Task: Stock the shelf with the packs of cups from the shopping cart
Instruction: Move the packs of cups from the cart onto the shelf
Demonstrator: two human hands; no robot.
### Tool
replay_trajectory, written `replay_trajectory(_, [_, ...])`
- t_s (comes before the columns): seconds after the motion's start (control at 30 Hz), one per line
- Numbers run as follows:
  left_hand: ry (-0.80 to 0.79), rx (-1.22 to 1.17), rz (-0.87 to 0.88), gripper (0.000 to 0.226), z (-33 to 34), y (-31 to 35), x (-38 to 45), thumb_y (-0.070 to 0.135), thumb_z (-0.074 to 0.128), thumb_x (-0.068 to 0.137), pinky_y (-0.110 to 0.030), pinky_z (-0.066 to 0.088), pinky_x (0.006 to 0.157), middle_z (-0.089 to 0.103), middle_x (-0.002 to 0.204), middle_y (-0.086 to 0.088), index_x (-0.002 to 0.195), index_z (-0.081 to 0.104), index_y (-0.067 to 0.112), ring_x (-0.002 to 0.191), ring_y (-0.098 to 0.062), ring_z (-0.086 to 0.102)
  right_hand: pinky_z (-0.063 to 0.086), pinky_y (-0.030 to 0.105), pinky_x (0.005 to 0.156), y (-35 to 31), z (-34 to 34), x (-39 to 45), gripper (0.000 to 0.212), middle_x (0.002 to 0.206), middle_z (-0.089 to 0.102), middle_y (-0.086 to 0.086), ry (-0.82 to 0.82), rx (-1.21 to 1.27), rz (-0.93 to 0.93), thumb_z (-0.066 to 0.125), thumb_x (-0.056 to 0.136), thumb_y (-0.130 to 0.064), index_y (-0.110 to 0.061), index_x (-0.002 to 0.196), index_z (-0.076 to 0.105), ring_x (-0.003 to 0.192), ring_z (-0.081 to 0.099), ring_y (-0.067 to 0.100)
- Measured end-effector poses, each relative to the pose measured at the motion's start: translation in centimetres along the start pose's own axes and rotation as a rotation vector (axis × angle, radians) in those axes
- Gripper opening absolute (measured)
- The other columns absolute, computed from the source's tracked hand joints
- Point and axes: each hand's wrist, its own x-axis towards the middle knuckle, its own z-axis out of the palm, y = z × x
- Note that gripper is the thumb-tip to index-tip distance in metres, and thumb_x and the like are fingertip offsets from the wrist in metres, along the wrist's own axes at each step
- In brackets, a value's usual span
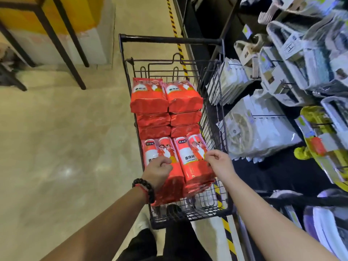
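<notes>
Showing a black wire shopping cart point(216, 110) beside a shelf point(282, 87) of white packaged goods, w/ red packs of cups lying flat inside. Two near packs, left near pack point(160, 147) and right near pack point(190, 147), are lying side by side, long axes running lengthwise along the cart, printed tops pointing away from the person. Behind them, a far stack point(165, 106) of packs is sitting two wide & approx. three high, ends facing the camera. Left hand point(157, 172), beaded bracelet at wrist, is resting knuckles-up on the left near pack, fingers curled; whether they are gripping the wrap cannot be told. Right hand point(218, 162) is pinching the right near pack's right edge betw. thumb and bent fingers. Lower packs are partly hidden by the arms; label print is too small to read.
</notes>
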Motion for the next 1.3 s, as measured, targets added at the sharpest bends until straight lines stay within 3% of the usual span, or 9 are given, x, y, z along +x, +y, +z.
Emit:
replay_trajectory(0.17, [0.026, -0.057, -0.138, 0.013, 1.0, -0.5, 1.9, 0.018, 0.057, 0.089, -0.03, 0.044, 0.07, 0.061, 0.079, 0.0, 0.082, 0.065, 0.013, 0.075, -0.017, 0.055, 0.042, 0.026, 0.072, 2.3, 0.4, 6.0, 0.016, 0.098, 0.07, 0.002, -0.041, -0.132, 0.033, 0.065, 0.088, -0.01, -0.013, 0.1, 0.075, 0.087, 0.06, 0.016])
replay_trajectory(0.3, [0.037, -0.08, -0.249, 0.009, 1.8, -1.6, 3.5, 0.021, 0.058, 0.085, -0.033, 0.042, 0.069, 0.06, 0.078, -0.001, 0.08, 0.062, 0.016, 0.074, -0.019, 0.054, 0.041, 0.023, 0.06, 5.3, 0.7, 9.6, 0.014, 0.096, 0.069, -0.006, -0.068, -0.18, 0.123, 0.07, 0.085, -0.024, -0.027, 0.098, 0.067, 0.074, 0.057, 0.004])
replay_trajectory(0.37, [0.063, -0.102, -0.301, 0.008, 2.5, -2.0, 4.5, 0.022, 0.059, 0.083, -0.033, 0.042, 0.07, 0.06, 0.078, -0.002, 0.076, 0.061, 0.019, 0.077, -0.02, 0.056, 0.043, 0.026, 0.066, 6.6, 0.8, 11.9, 0.033, 0.109, 0.069, 0.001, -0.08, -0.236, 0.172, 0.075, 0.084, -0.029, -0.022, 0.114, 0.064, 0.081, 0.061, 0.012])
replay_trajectory(0.5, [0.08, -0.106, -0.363, 0.005, 3.3, -2.5, 5.9, 0.025, 0.062, 0.089, -0.033, 0.046, 0.072, 0.066, 0.086, -0.002, 0.084, 0.063, 0.024, 0.088, -0.024, 0.065, 0.048, 0.044, 0.103, 8.2, 0.6, 14.2, 0.086, 0.15, 0.048, 0.015, -0.251, -0.111, 0.395, 0.08, 0.082, -0.044, -0.01, 0.15, 0.04, 0.123, 0.057, 0.032])
replay_trajectory(0.7, [0.113, -0.097, -0.416, 0.009, 4.4, -2.4, 6.9, 0.032, 0.064, 0.09, -0.028, 0.047, 0.067, 0.065, 0.094, 0.002, 0.097, 0.058, 0.03, 0.093, -0.02, 0.065, 0.047, 0.047, 0.106, 9.0, 0.8, 14.3, 0.115, 0.152, 0.047, 0.016, -0.453, -0.156, 0.518, 0.084, 0.069, -0.06, -0.014, 0.157, 0.026, 0.129, 0.055, 0.035])
replay_trajectory(0.83, [0.11, -0.162, -0.438, 0.028, 4.7, -2.6, 6.9, 0.035, 0.067, 0.085, -0.035, 0.051, 0.073, 0.064, 0.095, -0.003, 0.108, 0.061, 0.019, 0.091, -0.024, 0.064, 0.06, 0.04, 0.081, 9.0, 1.0, 13.4, 0.08, 0.109, 0.075, 0.015, -0.425, -0.052, 0.53, 0.089, 0.066, -0.049, -0.008, 0.128, 0.059, 0.092, 0.074, 0.03])
replay_trajectory(0.97, [0.11, -0.283, -0.455, 0.041, 4.6, -2.4, 6.8, 0.045, 0.068, 0.062, -0.037, 0.048, 0.075, 0.064, 0.099, -0.009, 0.097, 0.061, 0.025, 0.087, -0.024, 0.061, 0.059, 0.031, 0.065, 8.5, -0.3, 11.5, 0.058, 0.082, 0.079, 0.004, -0.373, 0.096, 0.481, 0.09, 0.061, -0.046, -0.017, 0.105, 0.067, 0.073, 0.077, 0.023])
replay_trajectory(1.2, [0.015, -0.36, -0.457, 0.115, 4.6, -2.4, 6.1, 0.068, 0.079, 0.042, -0.054, 0.047, 0.104, 0.052, 0.14, -0.01, 0.142, 0.044, 0.024, 0.124, -0.031, 0.055, 0.063, 0.039, 0.071, 6.3, -0.4, 6.3, 0.066, 0.106, 0.078, 0.008, -0.42, 0.375, 0.381, 0.084, 0.065, -0.037, -0.023, 0.124, 0.057, 0.091, 0.077, 0.027])
replay_trajectory(1.3, [-0.071, -0.52, -0.432, 0.115, 4.1, -2.0, 5.6, 0.057, 0.09, 0.044, -0.055, 0.05, 0.099, 0.063, 0.132, -0.011, 0.142, 0.044, 0.02, 0.115, -0.034, 0.064, 0.063, 0.038, 0.07, 4.1, 0.6, 4.8, 0.061, 0.11, 0.076, 0.007, -0.483, 0.361, 0.309, 0.086, 0.069, -0.034, -0.027, 0.122, 0.056, 0.092, 0.077, 0.026])
